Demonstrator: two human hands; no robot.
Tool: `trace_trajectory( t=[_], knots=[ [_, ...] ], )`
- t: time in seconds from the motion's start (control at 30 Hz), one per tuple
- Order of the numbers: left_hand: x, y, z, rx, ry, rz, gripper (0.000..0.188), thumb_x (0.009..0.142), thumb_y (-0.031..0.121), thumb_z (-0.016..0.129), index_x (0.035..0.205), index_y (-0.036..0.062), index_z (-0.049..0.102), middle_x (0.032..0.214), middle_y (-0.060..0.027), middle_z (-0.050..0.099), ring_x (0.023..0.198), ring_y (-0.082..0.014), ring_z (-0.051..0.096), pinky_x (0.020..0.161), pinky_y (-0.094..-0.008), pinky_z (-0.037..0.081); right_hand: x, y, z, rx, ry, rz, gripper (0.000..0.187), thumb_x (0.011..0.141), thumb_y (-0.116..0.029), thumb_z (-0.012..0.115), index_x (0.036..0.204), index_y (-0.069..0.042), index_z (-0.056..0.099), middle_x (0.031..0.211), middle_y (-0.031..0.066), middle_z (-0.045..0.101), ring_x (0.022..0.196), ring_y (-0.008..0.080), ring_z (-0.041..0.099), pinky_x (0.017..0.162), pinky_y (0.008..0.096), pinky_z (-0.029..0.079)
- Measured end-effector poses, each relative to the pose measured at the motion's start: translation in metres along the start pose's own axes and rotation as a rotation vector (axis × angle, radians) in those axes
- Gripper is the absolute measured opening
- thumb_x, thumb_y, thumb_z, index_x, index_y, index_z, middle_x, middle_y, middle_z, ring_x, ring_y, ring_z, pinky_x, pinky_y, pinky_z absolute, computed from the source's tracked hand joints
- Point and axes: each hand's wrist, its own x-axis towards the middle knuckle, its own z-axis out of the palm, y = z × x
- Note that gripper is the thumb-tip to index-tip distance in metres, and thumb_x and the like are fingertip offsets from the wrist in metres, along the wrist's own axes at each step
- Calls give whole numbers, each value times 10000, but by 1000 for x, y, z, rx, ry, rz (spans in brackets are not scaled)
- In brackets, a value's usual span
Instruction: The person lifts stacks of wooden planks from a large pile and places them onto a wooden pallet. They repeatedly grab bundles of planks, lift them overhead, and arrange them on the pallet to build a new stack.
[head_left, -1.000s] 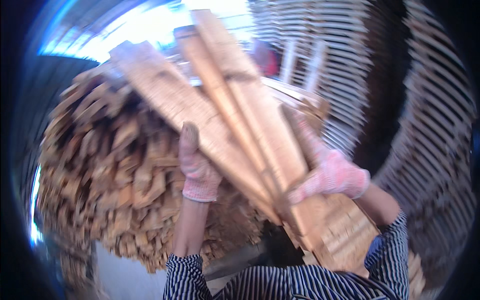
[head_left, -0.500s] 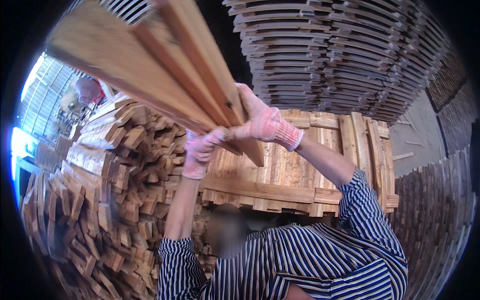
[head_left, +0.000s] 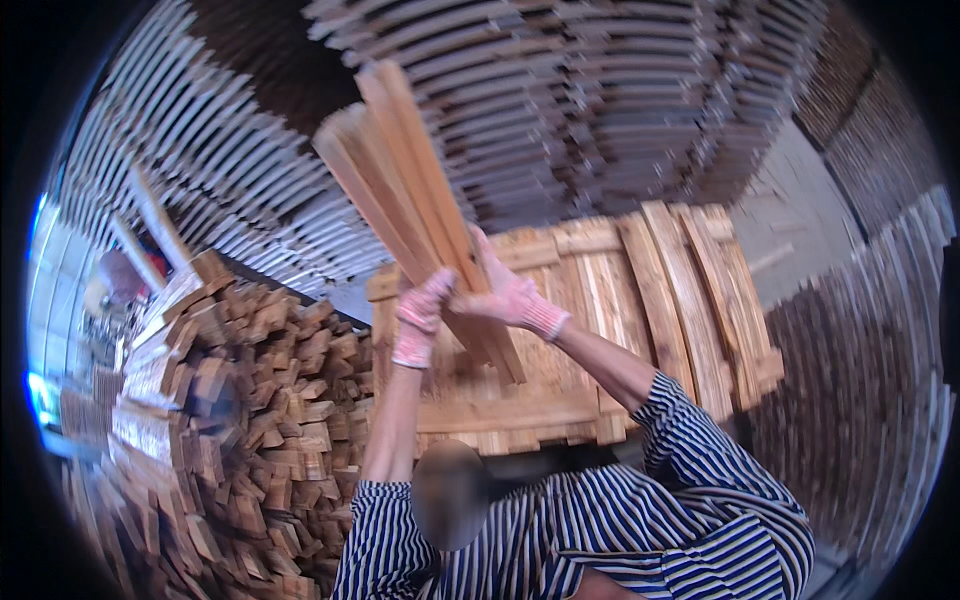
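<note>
A bundle of several wooden planks (head_left: 408,190) is held up in front of me, its long end reaching away to the upper left. My left hand (head_left: 425,305), in a pink and white knit glove, is closed round the bundle's left side near its lower end. On the right side my right hand (head_left: 505,290), gloved the same way, grips the same planks with the thumb across the front. The near ends of the planks tilt down over a low platform of laid boards (head_left: 520,405). The fingers behind the bundle are partly hidden.
At the left stands a large heap of cut wooden pieces (head_left: 290,390). Tall stacks of thin slats (head_left: 620,110) rise at the back, with another stack (head_left: 850,350) at the right. Loose boards (head_left: 665,300) lie on the platform's right part. Grey floor (head_left: 800,200) shows beyond it.
The plank bundle has swung from the upper left toward the middle, over the platform, and now points more straight ahead. Both hands have kept hold of it. The view has turned somewhat left.
</note>
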Motion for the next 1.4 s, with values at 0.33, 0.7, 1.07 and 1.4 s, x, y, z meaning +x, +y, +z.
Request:
trace_trajectory(
  t=[0.33,0.7,1.07,1.4],
  knots=[
    [-26,-4,-30,589,242,-633,995,724,541,887,1365,-129,523,1266,-222,675,1124,-304,672,996,-407,515,-107,26,-37,-850,496,730,982,705,-387,821,1540,-104,389,1130,270,667,1052,410,674,931,496,540],
    [-45,-93,-107,927,319,-615,1105,740,604,828,1458,-121,405,1405,-355,550,1313,-442,565,1091,-442,468,-123,56,8,-1393,455,706,772,823,-318,806,1499,-208,448,1212,224,587,1089,385,619,877,505,524],
    [-35,-111,-180,843,75,-499,782,921,404,752,1508,-3,434,1339,-241,642,1227,-345,625,1051,-405,477,-44,115,197,-880,305,606,621,959,-461,622,1452,-111,479,1272,289,555,1145,385,591,983,510,508],
    [-27,-126,-217,377,9,-475,778,838,126,801,1515,6,436,1326,-162,668,1192,-266,640,1041,-342,484,-120,113,5,-1495,529,545,618,842,-363,757,1410,-223,557,954,225,630,896,388,641,765,511,523]
  ],
)
